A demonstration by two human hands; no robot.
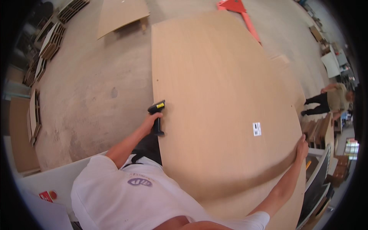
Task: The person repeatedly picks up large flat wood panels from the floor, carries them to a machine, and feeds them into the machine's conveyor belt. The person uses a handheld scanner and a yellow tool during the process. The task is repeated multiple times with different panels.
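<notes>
A large light-brown wooden board [214, 88] fills the middle of the view, with a small white printed label [257, 129] on its face. My left hand [153, 119] is closed round the handle of a black barcode scanner [156, 107], which carries a yellow sticker. The scanner is at the board's left edge, overlapping it; whether it touches the board I cannot tell. Over on the right side, my right hand [302, 147] grips the board's edge, its fingertips partly hidden. My right forearm lies across the board's lower right part.
Another board [122, 17] lies raised at the top. A red metal frame [245, 17] stands beyond the large board. Stacked panels [51, 44] line the left. A co-worker [333, 99] bends near wooden pieces [318, 130] at right. A red button [53, 194] sits on a white panel at lower left.
</notes>
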